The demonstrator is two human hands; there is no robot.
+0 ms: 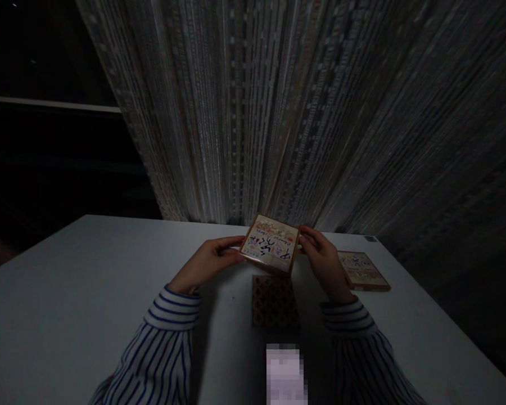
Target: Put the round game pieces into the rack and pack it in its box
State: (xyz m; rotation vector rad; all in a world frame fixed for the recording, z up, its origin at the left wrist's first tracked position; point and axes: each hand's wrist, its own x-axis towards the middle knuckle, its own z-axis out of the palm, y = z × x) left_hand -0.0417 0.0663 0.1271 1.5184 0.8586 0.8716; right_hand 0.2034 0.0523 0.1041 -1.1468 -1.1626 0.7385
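Held up between both hands is a square printed box lid (271,244) with dark characters and a brown edge, tilted above the table. My left hand (208,260) pinches its left edge between thumb and fingers. At its right edge, my right hand (322,259) grips it the same way. Just below the lid, on the table, sits a square box (275,304) filled with several round brown pieces; its far edge is close under the lid. A similar printed square (365,271) lies flat to the right, beyond my right wrist.
The white table (67,298) spans the lower view. A blurred, pixelated pale patch (285,374) is at the near edge. A striped string curtain (253,112) hangs behind the table, and a small dark item (370,239) lies at its far right corner.
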